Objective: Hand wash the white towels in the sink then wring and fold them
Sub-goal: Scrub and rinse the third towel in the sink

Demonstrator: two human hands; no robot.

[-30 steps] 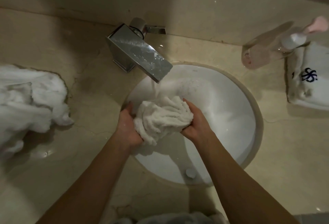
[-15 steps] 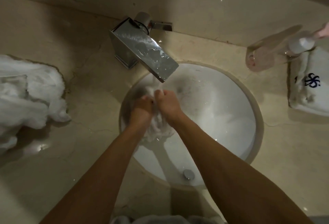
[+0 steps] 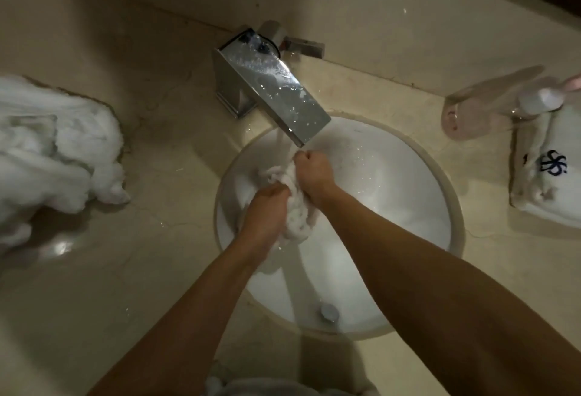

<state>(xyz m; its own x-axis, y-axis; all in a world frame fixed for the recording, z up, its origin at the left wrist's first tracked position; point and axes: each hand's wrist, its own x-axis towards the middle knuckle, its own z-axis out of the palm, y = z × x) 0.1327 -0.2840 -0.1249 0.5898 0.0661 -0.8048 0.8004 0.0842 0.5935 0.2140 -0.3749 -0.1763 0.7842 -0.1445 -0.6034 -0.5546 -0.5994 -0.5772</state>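
Note:
A wet white towel is bunched into a rope over the round white sink. My left hand grips its near end, and my right hand grips the far end just under the chrome faucet. Water runs from the spout onto the towel. Both fists are closed tight around the cloth, so most of it is hidden between them.
A heap of white towels lies on the beige counter at the left. At the right a clear pink pump bottle lies beside a folded towel with a blue logo. The drain plug sits at the sink's near side.
A second ago I held the towel as a loose ball in front of me. Since then I pushed it under the running water, and my hands have drawn apart along it.

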